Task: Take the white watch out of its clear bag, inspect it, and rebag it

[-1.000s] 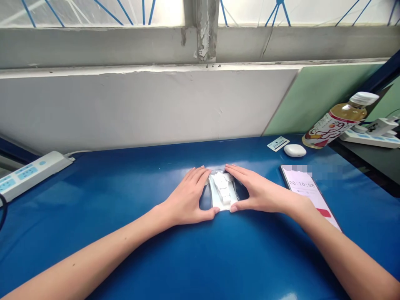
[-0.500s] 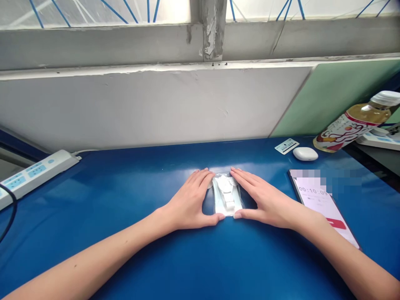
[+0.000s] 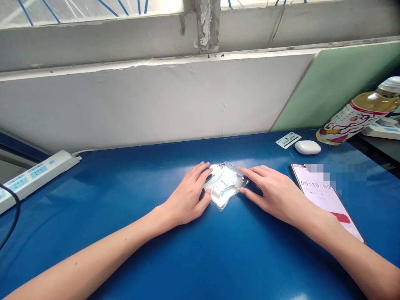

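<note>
A clear plastic packet (image 3: 222, 204) lies flat on the blue table, turned so that a corner points towards me. Inside it is a white item with a round head and a band, shaped like a wristwatch (image 3: 225, 180). My left hand (image 3: 191, 195) holds the packet's left side, its thumb at the lower left edge and its fingers at the upper left. A small round whitish piece (image 3: 215, 169) shows beside those fingertips. At the right corner, the thumb and fingers of my right hand (image 3: 268, 187) grip the packet.
To the right lies a phone (image 3: 325, 200) with a timer on its screen. Behind it are a white earbud case (image 3: 308, 147), a small card (image 3: 288, 140) and a tilted drink bottle (image 3: 353, 118). A white power strip (image 3: 37, 175) with a black cable stands at the left.
The packet has turned from lying straight to a diamond position, and the watch-shaped item inside now slants. Both hands have shifted along its edges. The view has tilted slightly.
</note>
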The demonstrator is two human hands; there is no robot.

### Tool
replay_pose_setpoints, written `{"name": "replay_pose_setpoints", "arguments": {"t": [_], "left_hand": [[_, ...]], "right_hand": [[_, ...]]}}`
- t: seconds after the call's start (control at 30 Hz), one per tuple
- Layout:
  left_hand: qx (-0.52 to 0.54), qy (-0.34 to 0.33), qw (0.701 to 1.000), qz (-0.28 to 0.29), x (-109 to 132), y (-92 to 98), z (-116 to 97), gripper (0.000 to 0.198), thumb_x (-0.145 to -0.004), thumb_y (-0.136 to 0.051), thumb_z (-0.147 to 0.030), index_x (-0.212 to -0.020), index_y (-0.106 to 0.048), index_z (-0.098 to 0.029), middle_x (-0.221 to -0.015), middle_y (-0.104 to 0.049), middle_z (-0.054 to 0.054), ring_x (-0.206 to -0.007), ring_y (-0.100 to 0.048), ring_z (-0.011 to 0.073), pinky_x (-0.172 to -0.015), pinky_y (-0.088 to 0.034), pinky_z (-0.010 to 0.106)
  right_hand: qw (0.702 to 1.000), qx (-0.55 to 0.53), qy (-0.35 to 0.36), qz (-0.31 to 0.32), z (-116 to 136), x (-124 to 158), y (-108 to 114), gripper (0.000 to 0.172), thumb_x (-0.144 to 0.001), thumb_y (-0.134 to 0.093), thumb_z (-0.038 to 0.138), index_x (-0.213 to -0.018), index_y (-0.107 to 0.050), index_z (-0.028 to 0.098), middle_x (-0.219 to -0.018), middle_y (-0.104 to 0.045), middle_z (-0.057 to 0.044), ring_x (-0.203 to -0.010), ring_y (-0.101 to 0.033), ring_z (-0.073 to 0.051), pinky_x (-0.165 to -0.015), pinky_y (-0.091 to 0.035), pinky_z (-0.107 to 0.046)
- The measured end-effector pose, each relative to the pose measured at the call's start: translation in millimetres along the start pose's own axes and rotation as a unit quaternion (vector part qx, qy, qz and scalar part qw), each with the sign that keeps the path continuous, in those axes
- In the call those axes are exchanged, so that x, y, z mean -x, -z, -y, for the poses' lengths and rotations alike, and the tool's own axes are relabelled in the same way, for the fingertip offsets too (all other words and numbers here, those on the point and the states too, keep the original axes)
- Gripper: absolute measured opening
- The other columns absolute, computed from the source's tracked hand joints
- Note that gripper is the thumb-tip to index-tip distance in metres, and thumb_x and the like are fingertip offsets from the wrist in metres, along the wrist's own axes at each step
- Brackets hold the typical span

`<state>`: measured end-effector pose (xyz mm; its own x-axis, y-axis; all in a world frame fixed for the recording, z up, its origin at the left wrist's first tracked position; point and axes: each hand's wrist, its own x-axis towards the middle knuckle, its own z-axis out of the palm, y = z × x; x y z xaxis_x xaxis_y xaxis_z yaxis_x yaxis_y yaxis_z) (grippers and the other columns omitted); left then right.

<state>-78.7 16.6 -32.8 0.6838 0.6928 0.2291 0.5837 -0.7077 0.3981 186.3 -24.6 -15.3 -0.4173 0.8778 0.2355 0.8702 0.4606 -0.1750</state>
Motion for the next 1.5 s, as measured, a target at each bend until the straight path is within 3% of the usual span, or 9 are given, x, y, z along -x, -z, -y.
{"name": "replay_pose_setpoints", "arguments": {"t": [0.13,0.4,0.67,0.8,1.03,1.13,1.27,1.43,1.5], "left_hand": [[-0.002,0.015,1.0,0.004,-2,0.3,2,0.055,-0.094,-0.057,-0.047,-0.137,-0.05,-0.012,-0.149,-0.046,0.021,-0.145,-0.035,0.0371,-0.115,-0.037,0.056],[-0.017,0.005,0.998,0.053,-7,8.6,4,0.08,-0.079,-0.071,-0.066,-0.139,-0.052,-0.016,-0.15,-0.048,0.019,-0.143,-0.036,0.0395,-0.114,-0.035,0.059],[-0.025,-0.005,0.999,0.045,-6,7.6,4,0.086,-0.076,-0.073,-0.066,-0.141,-0.051,-0.014,-0.149,-0.048,0.021,-0.142,-0.036,0.0421,-0.114,-0.034,0.06],[-0.014,-0.022,0.999,0.037,-5,7.8,5,0.069,-0.085,-0.068,-0.054,-0.142,-0.052,-0.018,-0.146,-0.053,0.016,-0.142,-0.038,0.0406,-0.113,-0.036,0.059],[0.007,-0.044,0.998,0.039,-5,9.2,7,0.051,-0.096,-0.054,-0.043,-0.142,-0.052,-0.02,-0.144,-0.057,0.012,-0.142,-0.04,0.0368,-0.114,-0.034,0.058],[0.058,-0.072,0.995,-0.028,-2,7.8,8,0.043,-0.1,-0.049,-0.039,-0.138,-0.055,-0.02,-0.137,-0.061,0.013,-0.133,-0.051,0.0319,-0.111,-0.043,0.052],[0.074,-0.108,0.979,-0.156,2,3.9,6,0.045,-0.095,-0.061,-0.03,-0.138,-0.05,-0.023,-0.123,-0.067,0.011,-0.114,-0.065,0.0247,-0.099,-0.055,0.04],[0.058,-0.105,0.98,-0.157,2,0.0,5,0.054,-0.09,-0.067,-0.021,-0.14,-0.047,-0.024,-0.126,-0.066,0.01,-0.114,-0.066,0.0233,-0.099,-0.056,0.037],[0.066,-0.099,0.982,-0.148,2,-0.4,5,0.056,-0.089,-0.067,-0.019,-0.141,-0.047,-0.024,-0.126,-0.066,0.01,-0.113,-0.066,0.0236,-0.098,-0.056,0.037]], "right_hand": [[0.998,-0.062,0.017,0.021,-3,0,6,0.041,-0.098,-0.049,0.037,-0.133,-0.056,0.017,-0.093,-0.072,-0.01,-0.086,-0.068,-0.027,-0.076,-0.059,-0.043],[0.996,-0.057,0.048,0.05,-16,0,10,0.064,-0.094,-0.056,0.047,-0.148,-0.043,0.015,-0.151,-0.049,-0.015,-0.14,-0.043,-0.033,-0.111,-0.044,-0.05],[0.994,-0.065,0.019,0.081,-19,3,3,0.066,-0.094,-0.053,0.056,-0.147,-0.048,0.018,-0.156,-0.043,-0.015,-0.146,-0.035,-0.036,-0.113,-0.04,-0.057],[0.993,-0.071,0.041,0.086,-21,5,7,0.074,-0.088,-0.061,0.056,-0.151,-0.043,0.021,-0.16,-0.036,-0.015,-0.147,-0.031,-0.039,-0.112,-0.041,-0.058],[0.986,-0.102,0.125,0.041,-15,0,11,0.043,-0.091,-0.059,0.025,-0.134,-0.061,0.028,-0.137,-0.064,-0.007,-0.126,-0.058,-0.029,-0.102,-0.051,-0.048],[0.984,-0.12,0.134,0.012,-9,-2,12,0.031,-0.096,-0.052,0.022,-0.125,-0.065,0.024,-0.123,-0.072,-0.007,-0.11,-0.067,-0.024,-0.095,-0.055,-0.042],[0.982,-0.177,0.05,-0.048,-4,-1,12,0.024,-0.099,-0.049,0.024,-0.118,-0.065,0.023,-0.114,-0.075,-0.006,-0.102,-0.07,-0.021,-0.089,-0.056,-0.036],[0.966,-0.246,-0.049,-0.057,-2,-1,7,0.028,-0.1,-0.046,0.026,-0.127,-0.056,0.027,-0.097,-0.076,-0.002,-0.085,-0.073,-0.019,-0.076,-0.06,-0.032],[0.972,-0.225,-0.036,-0.051,-3,-2,6,0.034,-0.1,-0.045,0.028,-0.134,-0.052,0.027,-0.109,-0.074,-0.005,-0.096,-0.072,-0.021,-0.083,-0.06,-0.036]]}}
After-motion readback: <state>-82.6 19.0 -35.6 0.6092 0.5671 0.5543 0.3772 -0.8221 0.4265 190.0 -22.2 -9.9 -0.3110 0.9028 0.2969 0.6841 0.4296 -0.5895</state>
